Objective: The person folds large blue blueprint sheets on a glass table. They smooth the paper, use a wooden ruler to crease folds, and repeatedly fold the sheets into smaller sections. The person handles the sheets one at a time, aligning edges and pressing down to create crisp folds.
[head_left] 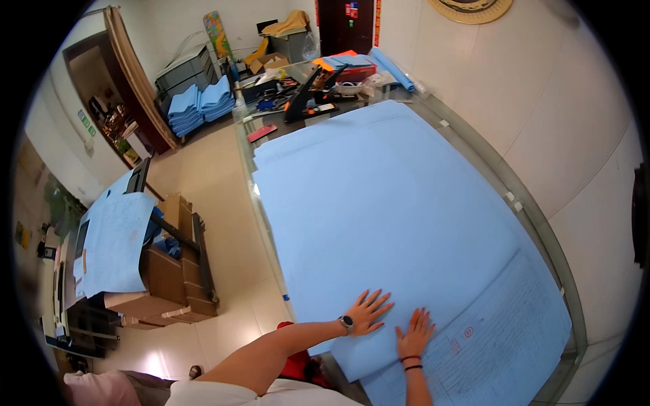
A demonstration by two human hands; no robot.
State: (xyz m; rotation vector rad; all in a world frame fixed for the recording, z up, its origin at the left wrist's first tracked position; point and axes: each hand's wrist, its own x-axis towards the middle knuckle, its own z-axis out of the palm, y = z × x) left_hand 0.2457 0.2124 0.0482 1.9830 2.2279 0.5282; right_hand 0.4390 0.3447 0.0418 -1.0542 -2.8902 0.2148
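Both hands open, palms down on large blue sheet [379,203], gripping nothing. Left hand [367,314] has fingers spread, watch [347,323] on wrist; right hand [415,336] just beside it, fingers less spread, dark bands [412,363] at wrist. Sheet lies flat across glass-edged surface [506,172], covering most of it. Near right hand, a diagonal edge separates plain blue from a printed blue area [501,338] with fine lines and red marks; can't tell if same sheet or another layer. Far end of surface: red phone-like item [263,132] just off the sheet's corner, mixed tools [271,100], rolled blue sheet [393,70]. Beyond, folded blue stacks [218,98] by the cabinet [186,70]. Off left, across the floor [227,223]: cardboard boxes [162,277], another blue sheet [118,237] draped above. Straw hat [470,10] on wall.
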